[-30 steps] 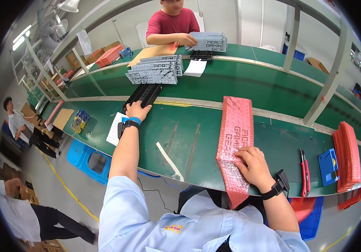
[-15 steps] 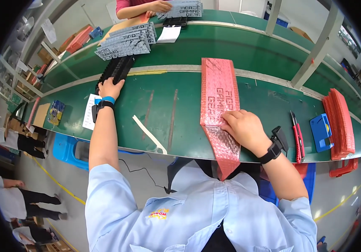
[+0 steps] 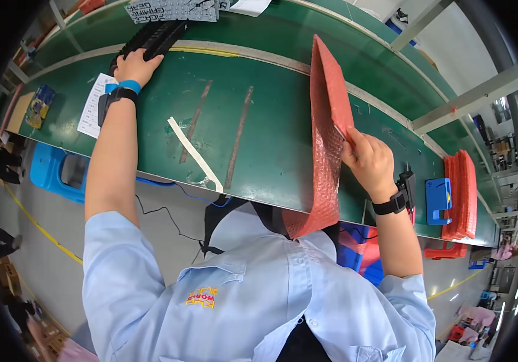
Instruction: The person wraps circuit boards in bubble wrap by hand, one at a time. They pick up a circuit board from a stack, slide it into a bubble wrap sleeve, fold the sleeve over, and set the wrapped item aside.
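Green tbl: white strip, bent at nr end; printed sheet to L; blue/yel. pkt overlapping tan card, L end. Blue dispenser on R. Below tbl: blue stool L, red stool R, blk cable btwn.

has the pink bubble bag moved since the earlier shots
Yes: rightward, judged against the nearest dark streak on the green table; and the pink bubble bag, flat before, is now tilted up in the right hand.

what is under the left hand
The left hand lies over the near end of a black ridged part; whatever sits directly beneath the palm is covered.
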